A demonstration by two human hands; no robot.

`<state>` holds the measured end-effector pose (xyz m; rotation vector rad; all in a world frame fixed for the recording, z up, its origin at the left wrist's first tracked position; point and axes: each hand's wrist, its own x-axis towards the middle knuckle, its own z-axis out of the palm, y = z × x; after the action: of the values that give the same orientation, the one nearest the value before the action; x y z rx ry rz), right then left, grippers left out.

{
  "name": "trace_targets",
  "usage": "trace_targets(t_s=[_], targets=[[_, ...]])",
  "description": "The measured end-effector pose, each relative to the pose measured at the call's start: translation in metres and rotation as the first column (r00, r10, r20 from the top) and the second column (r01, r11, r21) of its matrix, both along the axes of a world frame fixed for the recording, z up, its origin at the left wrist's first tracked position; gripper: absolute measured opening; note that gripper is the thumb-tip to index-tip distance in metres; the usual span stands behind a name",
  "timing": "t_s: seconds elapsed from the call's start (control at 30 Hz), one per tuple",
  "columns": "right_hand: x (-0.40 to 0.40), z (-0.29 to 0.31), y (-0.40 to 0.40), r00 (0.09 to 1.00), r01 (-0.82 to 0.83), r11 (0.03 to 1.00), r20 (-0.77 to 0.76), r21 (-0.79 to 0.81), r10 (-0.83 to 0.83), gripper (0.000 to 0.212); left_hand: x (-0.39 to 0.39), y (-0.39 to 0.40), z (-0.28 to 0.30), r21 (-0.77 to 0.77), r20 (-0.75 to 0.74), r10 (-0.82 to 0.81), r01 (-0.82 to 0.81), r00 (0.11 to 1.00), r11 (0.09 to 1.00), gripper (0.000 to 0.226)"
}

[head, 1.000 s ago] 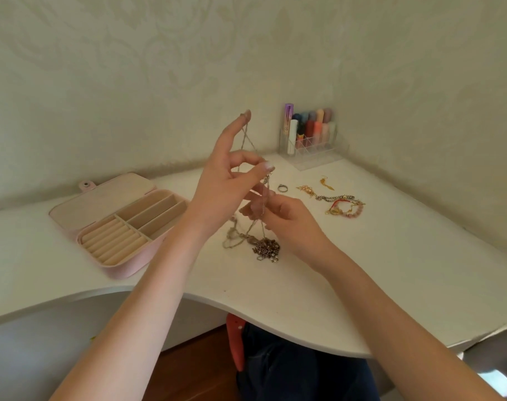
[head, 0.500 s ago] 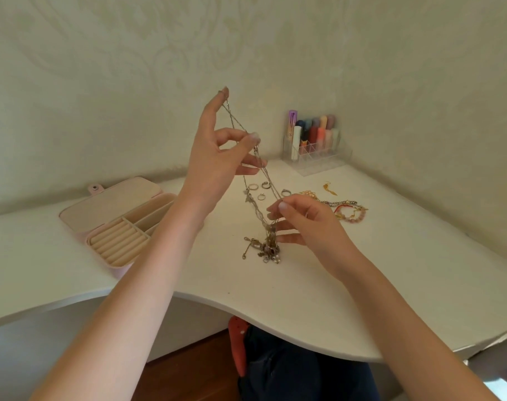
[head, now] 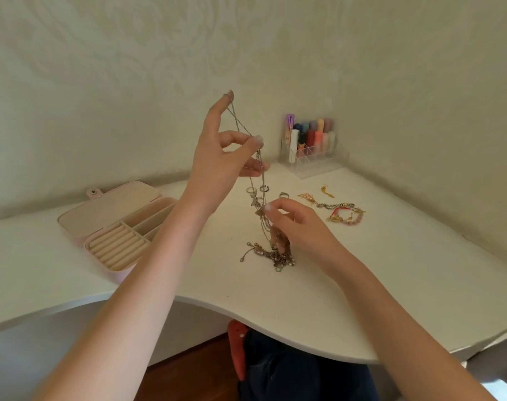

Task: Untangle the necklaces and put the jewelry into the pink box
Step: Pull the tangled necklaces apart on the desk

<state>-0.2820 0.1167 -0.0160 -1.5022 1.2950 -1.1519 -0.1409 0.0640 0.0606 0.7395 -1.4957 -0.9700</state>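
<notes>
My left hand (head: 222,163) is raised above the white desk, with thin silver necklace chains (head: 261,180) looped over its index fingertip and pinched between thumb and another finger. The chains hang down to a tangled heap (head: 275,253) on the desk. Lower down, my right hand (head: 298,224) pinches the hanging strands with thumb and forefinger. The pink jewelry box (head: 116,227) lies open at the left, with ring rolls and empty compartments showing.
Small rings (head: 284,194) lie behind the chains. Gold earrings (head: 327,191) and bracelets (head: 346,214) lie to the right. A clear organizer with lipsticks (head: 311,146) stands in the back corner. The curved desk edge (head: 246,316) runs close in front of me.
My left hand has lifted higher and drawn the chains taut. My right hand has dropped lower on the strands, and more of the tangle has come off the desk.
</notes>
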Motion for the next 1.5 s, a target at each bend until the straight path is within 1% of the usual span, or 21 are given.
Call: trace_targets(t_s=[0.13,0.2,0.3,0.37,0.43,0.5,0.57,0.63,0.67,0.73,0.77,0.83,0.87,0.9,0.97,1.03,1.1,1.23,1.33,1.4,1.5], targets=[[0.003,0.001,-0.005,0.999,0.031,0.997,-0.034,-0.071,-0.033,0.019,-0.004,0.001,-0.005,0.047,0.091,-0.068,0.063,0.994,0.997,0.073],[0.003,0.003,-0.007,0.999,0.042,0.997,-0.017,-0.066,-0.044,0.018,-0.005,0.0,-0.008,0.072,0.154,-0.074,0.063,0.985,0.995,0.073],[0.002,0.003,-0.011,0.994,0.028,0.999,-0.108,-0.028,-0.031,0.018,-0.007,0.0,-0.012,0.096,0.201,-0.087,0.069,0.976,0.993,0.07],[0.004,0.0,-0.015,0.99,0.023,0.999,-0.141,-0.037,-0.028,0.009,-0.009,-0.001,-0.012,0.097,0.216,-0.077,0.057,0.973,0.994,0.068],[0.004,-0.002,-0.016,0.992,0.025,0.998,-0.119,-0.053,-0.031,0.005,-0.01,-0.003,-0.013,0.09,0.24,-0.065,0.045,0.969,0.995,0.067],[0.004,-0.001,-0.017,1.0,-0.004,1.0,0.004,-0.02,0.004,0.006,-0.01,-0.005,-0.014,0.082,0.307,-0.051,0.027,0.95,0.996,0.064],[0.003,0.001,-0.016,0.98,-0.051,0.998,0.196,0.038,0.043,0.009,-0.008,-0.006,-0.015,0.043,0.427,-0.016,-0.003,0.904,0.999,0.048],[0.001,0.003,-0.015,0.938,-0.104,0.991,0.34,0.084,0.07,0.01,-0.004,-0.008,-0.022,-0.057,0.514,0.09,-0.071,0.853,0.996,0.025],[0.0,0.004,-0.015,0.918,-0.129,0.987,0.388,0.096,0.082,0.01,-0.002,-0.008,-0.027,-0.12,0.528,0.166,-0.121,0.833,0.985,0.021],[0.0,0.004,-0.014,0.892,-0.154,0.983,0.443,0.105,0.092,0.01,0.002,-0.007,-0.037,-0.155,0.493,0.259,-0.208,0.831,0.966,0.028],[0.0,0.004,-0.014,0.883,-0.157,0.982,0.46,0.104,0.093,0.01,0.003,-0.004,-0.041,-0.097,0.463,0.236,-0.216,0.855,0.972,0.03],[0.0,0.004,-0.015,0.863,-0.154,0.982,0.498,0.109,0.08,0.011,0.008,0.0,-0.047,0.13,0.38,0.056,-0.114,0.923,0.985,0.035],[0.0,0.004,-0.015,0.852,-0.149,0.982,0.52,0.118,0.067,0.01,0.01,0.002,-0.049,0.247,0.318,-0.068,-0.013,0.946,0.969,0.037],[0.0,0.004,-0.016,0.84,-0.146,0.981,0.54,0.125,0.056,0.01,0.013,0.004,-0.052,0.317,0.274,-0.171,0.078,0.946,0.945,0.039],[0.0,0.004,-0.016,0.82,-0.141,0.982,0.57,0.128,0.044,0.011,0.015,0.006,-0.059,0.323,0.288,-0.264,0.166,0.921,0.932,0.037],[-0.001,0.004,-0.016,0.815,-0.135,0.982,0.578,0.133,0.034,0.012,0.014,0.007,-0.065,0.259,0.308,-0.216,0.136,0.927,0.956,0.019],[-0.001,0.004,-0.015,0.826,-0.131,0.981,0.563,0.142,0.029,0.013,0.013,0.007,-0.067,0.255,0.235,-0.156,0.094,0.959,0.962,0.004],[-0.006,0.005,-0.011,0.873,-0.06,0.985,0.487,0.159,-0.026,0.016,0.017,0.005,-0.062,0.349,0.071,-0.122,0.09,0.99,0.933,0.01],[-0.01,0.009,-0.006,0.895,-0.022,0.98,0.441,0.198,-0.069,0.018,0.022,0.004,-0.054,0.419,-0.146,-0.086,0.14,0.986,0.897,0.016],[-0.011,0.01,-0.003,0.927,-0.019,0.968,0.366,0.249,-0.076,0.019,0.025,0.001,-0.048,0.443,-0.254,-0.068,0.179,0.965,0.879,0.017],[-0.008,0.008,-0.001,0.977,-0.03,0.947,0.209,0.321,-0.04,0.019,0.027,-0.003,-0.039,0.451,-0.327,-0.035,0.189,0.944,0.872,0.02]])
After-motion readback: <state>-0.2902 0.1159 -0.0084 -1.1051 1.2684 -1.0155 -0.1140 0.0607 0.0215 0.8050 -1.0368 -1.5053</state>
